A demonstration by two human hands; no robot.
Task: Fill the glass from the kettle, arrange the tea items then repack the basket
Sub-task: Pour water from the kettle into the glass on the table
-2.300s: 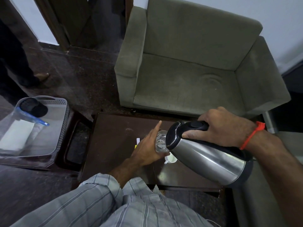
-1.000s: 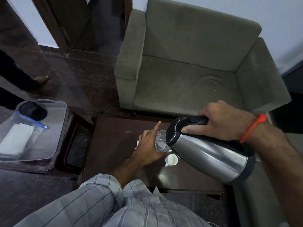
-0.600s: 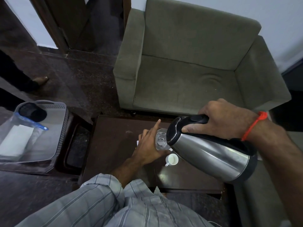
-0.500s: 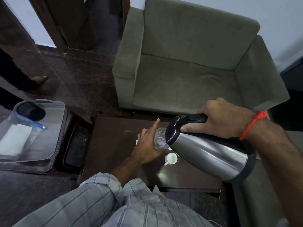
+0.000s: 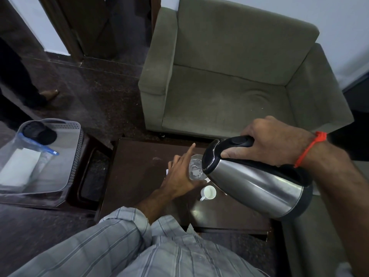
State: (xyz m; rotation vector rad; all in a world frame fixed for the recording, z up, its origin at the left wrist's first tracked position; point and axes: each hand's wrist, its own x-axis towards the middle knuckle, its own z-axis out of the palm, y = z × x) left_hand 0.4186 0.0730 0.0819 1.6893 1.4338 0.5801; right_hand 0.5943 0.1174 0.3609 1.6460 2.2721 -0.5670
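At far left a grey perforated plastic basket (image 5: pixel 76 144) holds a clear zip bag with a blue seal (image 5: pixel 24 162) and a black round object (image 5: pixel 39 132). On the dark brown wooden table (image 5: pixel 135 166), the left hand (image 5: pixel 180 174) wraps the clear drinking glass (image 5: pixel 196 166), forefinger pointing away. A small white cup (image 5: pixel 208 192) stands just near of it. The right hand (image 5: pixel 273 141) clasps the black handle of the tilted stainless-steel kettle (image 5: pixel 257 184), its spout over the glass.

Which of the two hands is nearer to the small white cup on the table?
Left. The left hand holds the glass just beyond the white cup. The right hand is farther up, gripping the kettle handle.
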